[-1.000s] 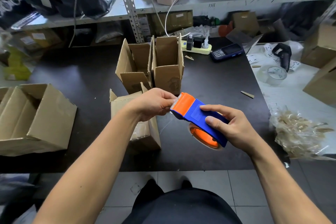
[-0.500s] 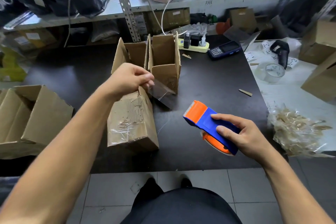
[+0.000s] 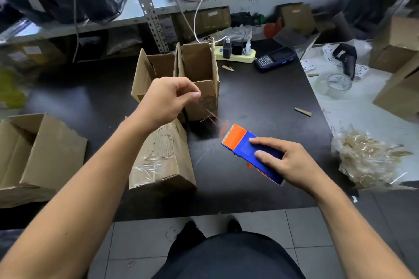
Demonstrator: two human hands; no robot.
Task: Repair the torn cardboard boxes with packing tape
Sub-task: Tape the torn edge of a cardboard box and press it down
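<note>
My left hand (image 3: 167,99) pinched clear tape strip (image 3: 207,112) (flimsy, sticky; hold by end). My right hand (image 3: 281,162) gripped light, rigid dispenser (image 3: 247,149) body. Torn box (image 3: 163,156) near table's front edge.

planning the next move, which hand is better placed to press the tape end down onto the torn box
Left. The left hand pinches the clear tape strip right above the torn box; the right hand is occupied gripping the tape dispenser.
</note>
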